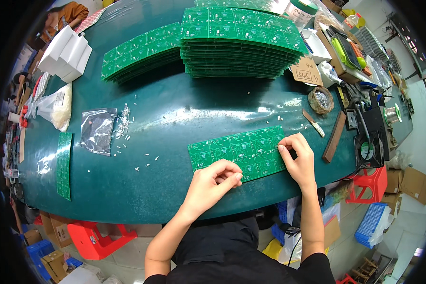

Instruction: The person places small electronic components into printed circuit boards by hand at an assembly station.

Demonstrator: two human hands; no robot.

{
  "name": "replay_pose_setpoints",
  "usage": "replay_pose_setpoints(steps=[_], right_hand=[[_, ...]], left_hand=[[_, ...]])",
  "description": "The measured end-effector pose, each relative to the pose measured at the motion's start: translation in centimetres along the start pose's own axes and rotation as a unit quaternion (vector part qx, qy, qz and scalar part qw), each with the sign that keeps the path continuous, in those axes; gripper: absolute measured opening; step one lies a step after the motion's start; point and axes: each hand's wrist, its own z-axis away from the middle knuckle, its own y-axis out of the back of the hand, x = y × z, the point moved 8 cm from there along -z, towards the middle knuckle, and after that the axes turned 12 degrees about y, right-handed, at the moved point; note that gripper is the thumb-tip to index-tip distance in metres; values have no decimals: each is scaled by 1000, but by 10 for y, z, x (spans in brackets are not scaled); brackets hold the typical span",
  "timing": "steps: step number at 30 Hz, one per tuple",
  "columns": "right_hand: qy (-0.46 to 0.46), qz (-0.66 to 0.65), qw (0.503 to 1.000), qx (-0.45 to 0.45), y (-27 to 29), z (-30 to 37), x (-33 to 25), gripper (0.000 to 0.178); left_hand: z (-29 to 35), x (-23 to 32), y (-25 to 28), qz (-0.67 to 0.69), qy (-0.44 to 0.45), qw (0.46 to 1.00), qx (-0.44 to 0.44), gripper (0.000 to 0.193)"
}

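A green printed circuit board panel (241, 150) lies flat on the green table in front of me, slightly tilted. My left hand (214, 183) is over its lower left edge, thumb and fingers pinched together; anything between the tips is too small to make out. At the board's right edge my right hand (299, 158) has thumb and index finger together over the surface. What those fingertips hold, if anything, does not show. Small white parts (123, 122) lie scattered left of the board, beside a clear plastic bag (97, 131).
Tall stacks of green boards (241, 57) stand at the back. A single narrow board (64, 165) lies far left, near white boxes (66, 54). To the right are a round tin (320, 100), a wooden bar (334, 137), a knife-like tool (314, 124) and a soldering station (368, 130).
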Motion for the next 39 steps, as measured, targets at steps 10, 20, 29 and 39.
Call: replay_pose_setpoints(steps=[10, 20, 29, 39], right_hand=[[46, 35, 998, -5, -1, -4, -8, 9], [24, 56, 997, -45, 5, -8, -12, 11], [-23, -181, 982, -40, -20, -3, -92, 16], [-37, -287, 955, -66, -71, 4, -115, 7]], left_hand=[[0, -1, 1, 5, -2, 1000, -2, 16], [2, 3, 0, 4, -12, 1000, -1, 16], [22, 14, 6, 42, -24, 999, -12, 27], [56, 15, 26, 28, -74, 997, 17, 28]])
